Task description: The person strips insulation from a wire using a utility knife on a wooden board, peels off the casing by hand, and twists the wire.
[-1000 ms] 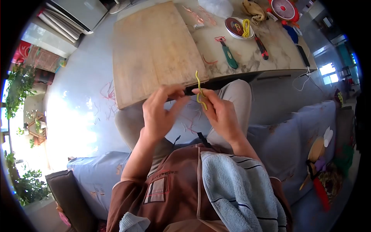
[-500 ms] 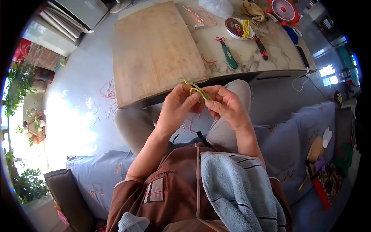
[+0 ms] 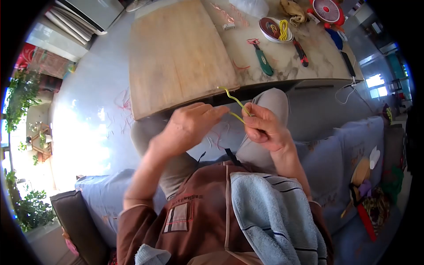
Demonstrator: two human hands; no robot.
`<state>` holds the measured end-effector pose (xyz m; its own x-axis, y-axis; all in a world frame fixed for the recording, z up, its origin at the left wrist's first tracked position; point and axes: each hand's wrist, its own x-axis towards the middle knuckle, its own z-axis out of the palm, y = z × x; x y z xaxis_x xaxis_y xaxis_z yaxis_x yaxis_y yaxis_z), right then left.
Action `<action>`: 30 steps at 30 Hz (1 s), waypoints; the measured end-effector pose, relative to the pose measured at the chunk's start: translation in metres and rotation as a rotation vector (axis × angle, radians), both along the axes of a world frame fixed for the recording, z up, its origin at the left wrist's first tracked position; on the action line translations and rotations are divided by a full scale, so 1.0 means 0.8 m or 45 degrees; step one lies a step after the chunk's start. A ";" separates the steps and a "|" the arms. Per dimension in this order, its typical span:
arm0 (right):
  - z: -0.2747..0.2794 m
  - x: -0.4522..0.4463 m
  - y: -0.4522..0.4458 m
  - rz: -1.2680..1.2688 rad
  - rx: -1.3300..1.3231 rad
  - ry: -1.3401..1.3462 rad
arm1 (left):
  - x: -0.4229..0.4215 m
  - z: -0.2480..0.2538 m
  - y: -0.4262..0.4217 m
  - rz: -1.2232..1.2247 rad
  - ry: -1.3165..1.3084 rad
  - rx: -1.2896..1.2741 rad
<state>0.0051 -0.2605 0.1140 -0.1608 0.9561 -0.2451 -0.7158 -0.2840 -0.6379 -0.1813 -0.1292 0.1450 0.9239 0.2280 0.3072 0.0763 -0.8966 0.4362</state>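
A piece of yellow-green wire (image 3: pixel 237 101) is pinched between the thumb and fingers of my right hand (image 3: pixel 268 129), over my lap. One end sticks up past the board's front edge, kinked near its tip. The other end runs left to the fingertips of my left hand (image 3: pixel 193 125), which are closed on it. The left hand's back faces up and hides most of its grip. Just beyond the hands lies the wooden board (image 3: pixel 181 57).
On the marble-patterned table (image 3: pixel 243 44) lie a green-handled tool (image 3: pixel 264 62), a red-and-black utility knife (image 3: pixel 300 53) and stripped copper strands (image 3: pixel 224 14). A white bowl (image 3: pixel 288 37) holds coiled yellow wire. Behind are a plastic bag (image 3: pixel 251 6) and red fan (image 3: pixel 327 11). Wire scraps litter the floor.
My left hand has drawn away to the left and turned its back upward. The wire, bunched between both hands before, is now spread out, with one end standing free above the right hand.
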 end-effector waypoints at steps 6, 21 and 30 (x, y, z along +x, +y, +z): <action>-0.027 -0.014 0.000 0.199 0.055 0.044 | -0.025 0.014 0.027 -0.280 0.091 -0.184; -0.012 -0.043 0.030 -0.157 0.233 -0.612 | 0.024 -0.059 -0.009 0.179 -0.697 -2.219; -0.014 -0.067 0.038 -0.443 -0.017 -0.312 | 0.029 -0.065 -0.026 0.373 -0.815 -1.794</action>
